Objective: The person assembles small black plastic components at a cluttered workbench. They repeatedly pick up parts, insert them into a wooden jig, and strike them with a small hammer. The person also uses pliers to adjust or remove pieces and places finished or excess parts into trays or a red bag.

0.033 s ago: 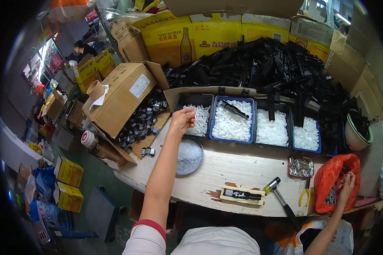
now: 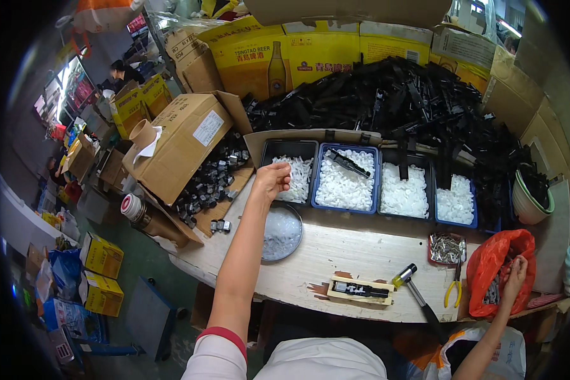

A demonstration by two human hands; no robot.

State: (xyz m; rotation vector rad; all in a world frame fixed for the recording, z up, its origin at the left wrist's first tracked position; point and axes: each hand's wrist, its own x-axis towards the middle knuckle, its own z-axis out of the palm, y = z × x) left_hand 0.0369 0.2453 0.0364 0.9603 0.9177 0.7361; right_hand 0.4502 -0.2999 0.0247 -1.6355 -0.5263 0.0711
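Pliers point(image 2: 456, 283) left of bag point(image 2: 481, 275)

Small, slim white pieces point(image 2: 301, 179) are lying loose and jumbled in a dark rectangular tray point(image 2: 290, 148), which is resting flat just above the centre of the frame, slightly to the left. At the lower right of the frame, a crumpled red plastic bag point(image 2: 484, 261) is standing open, its sides bulging and creasing. Small grey pieces point(image 2: 493, 292) are showing inside it, heaped loosely together.
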